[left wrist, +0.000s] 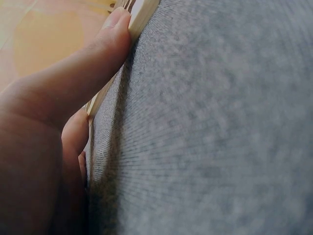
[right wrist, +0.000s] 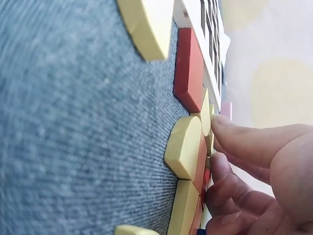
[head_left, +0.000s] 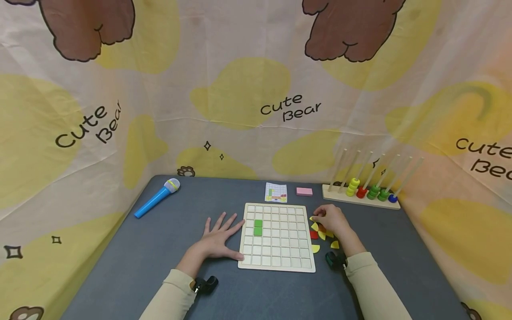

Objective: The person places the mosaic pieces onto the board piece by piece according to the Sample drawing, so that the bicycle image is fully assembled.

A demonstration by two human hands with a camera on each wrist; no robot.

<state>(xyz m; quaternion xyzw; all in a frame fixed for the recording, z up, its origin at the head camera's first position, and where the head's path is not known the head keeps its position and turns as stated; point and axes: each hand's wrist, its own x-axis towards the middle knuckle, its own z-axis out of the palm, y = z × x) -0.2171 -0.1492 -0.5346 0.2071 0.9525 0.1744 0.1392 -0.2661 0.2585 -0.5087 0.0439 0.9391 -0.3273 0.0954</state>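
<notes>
A pale cloth backdrop (head_left: pixel 236 118) printed with yellow patches, brown bears and black "Cute Bear" lettering hangs behind a dark grey-blue, fabric-textured tabletop (head_left: pixel 120 266). At the far left of my head view I see a blue toy microphone (head_left: pixel 153 202) with a silver head, lying at a slant. Next is the left hand (head_left: pixel 218 238), spread wide and gripping nothing; its thumb touches the near left corner of a square, cream wooden grid board (head_left: pixel 284 238), and its index fingertip reaches the board's left edge. The board lies flat, with 2 green square tiles (head_left: pixel 258 227) in adjoining cells toward its left side. Just past its far edge I have a white paper card (head_left: pixel 276 195) with a coloured grid, then a pink rectangular block (head_left: pixel 304 191).

Along the board's right side lie several yellow quarter-round pieces (head_left: pixel 322 235) and a red square piece (head_left: pixel 314 234). The right hand (head_left: pixel 334 220) is there, its grip narrow: thumb and index finger pinch 1 yellow piece (head_left: pixel 311 218) close beside the board's edge. Furthest right stands a pale wooden counting stand (head_left: pixel 360 200) with 7 upright rods, 5 bearing yellow, red, green or blue beads.
</notes>
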